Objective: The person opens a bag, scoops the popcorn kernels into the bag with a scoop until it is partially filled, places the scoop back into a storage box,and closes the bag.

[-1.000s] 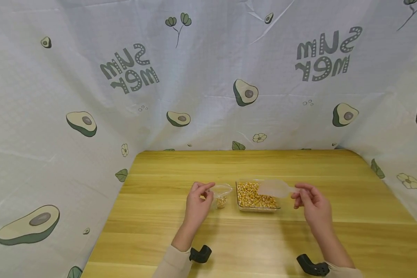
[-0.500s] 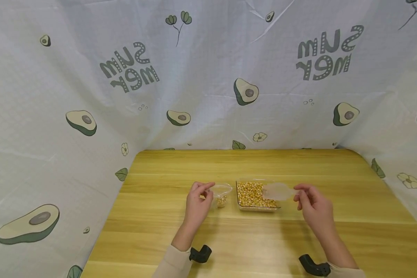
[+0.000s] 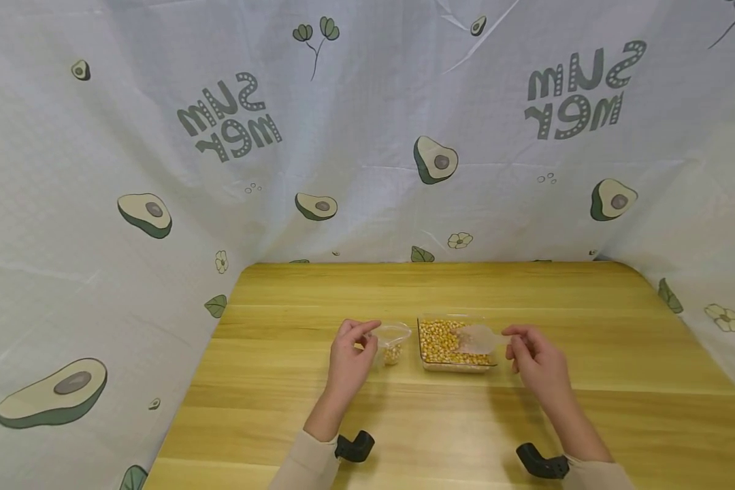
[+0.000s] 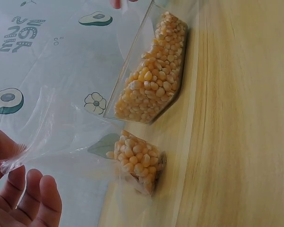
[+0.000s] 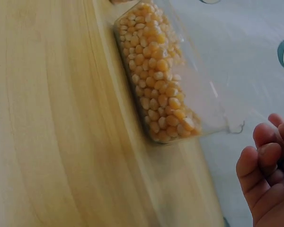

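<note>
My left hand (image 3: 351,350) pinches the rim of a clear plastic bag (image 4: 61,142) between thumb and index finger. The bag's mouth stands open, and some corn kernels (image 4: 137,158) lie in its bottom on the table. To the right of it is a clear rectangular container (image 3: 459,367) holding many yellow corn kernels (image 5: 151,75). My right hand (image 3: 539,357) grips the handle of a translucent scoop (image 3: 478,339). The scoop's blade is down inside the container, against the kernels. In the right wrist view the blade shows only faintly through the container's wall.
A wood-grain table (image 3: 441,429) lies under everything. Behind and at both sides hangs a pale curtain (image 3: 367,116) printed with avocados. Black wrist mounts (image 3: 355,446) stick out from both sleeves.
The scoop first draws back to the right, then my right hand moves left and the blade goes lower into the kernels. My left hand and the bag stay in place.
</note>
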Available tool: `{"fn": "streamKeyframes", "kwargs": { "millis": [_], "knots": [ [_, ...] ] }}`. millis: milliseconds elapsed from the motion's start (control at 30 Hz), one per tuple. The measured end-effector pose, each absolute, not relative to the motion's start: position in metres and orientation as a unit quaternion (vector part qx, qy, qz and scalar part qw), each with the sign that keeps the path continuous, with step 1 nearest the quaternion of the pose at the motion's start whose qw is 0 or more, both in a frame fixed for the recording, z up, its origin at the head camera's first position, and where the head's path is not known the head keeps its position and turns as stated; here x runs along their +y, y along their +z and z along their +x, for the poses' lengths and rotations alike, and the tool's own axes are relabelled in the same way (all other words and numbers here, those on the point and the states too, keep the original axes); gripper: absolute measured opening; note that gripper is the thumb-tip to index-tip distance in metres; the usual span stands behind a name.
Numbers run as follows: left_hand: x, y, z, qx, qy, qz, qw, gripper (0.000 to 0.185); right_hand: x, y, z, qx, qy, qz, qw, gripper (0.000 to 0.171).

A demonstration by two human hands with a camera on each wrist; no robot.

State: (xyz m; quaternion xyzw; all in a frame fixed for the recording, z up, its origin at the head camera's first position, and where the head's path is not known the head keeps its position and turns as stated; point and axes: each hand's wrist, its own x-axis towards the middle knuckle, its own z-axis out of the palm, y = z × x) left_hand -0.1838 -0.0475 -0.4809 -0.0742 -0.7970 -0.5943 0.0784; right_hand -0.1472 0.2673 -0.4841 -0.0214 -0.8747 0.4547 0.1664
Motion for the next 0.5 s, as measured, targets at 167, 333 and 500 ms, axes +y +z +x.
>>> {"fn": "streamKeyframes", "kwargs": {
  "millis": [167, 333, 500],
  "knots": [
    [-0.048, -0.483, -0.184, -0.799, -0.592, -0.075, 0.07, 0.026, 0.272, -0.495, -0.151, -0.843, 0.522, -0.032, 0.124, 0.027],
    [-0.049, -0.484, -0.184, -0.799, -0.593, -0.071, 0.071, 0.025, 0.279, -0.507, -0.155, -0.812, 0.574, -0.039, 0.095, 0.032],
    [-0.05, -0.483, -0.184, -0.801, -0.59, -0.074, 0.072, 0.026, 0.282, -0.515, -0.158, -0.772, 0.629, -0.057, 0.068, 0.031]
  ]
}}
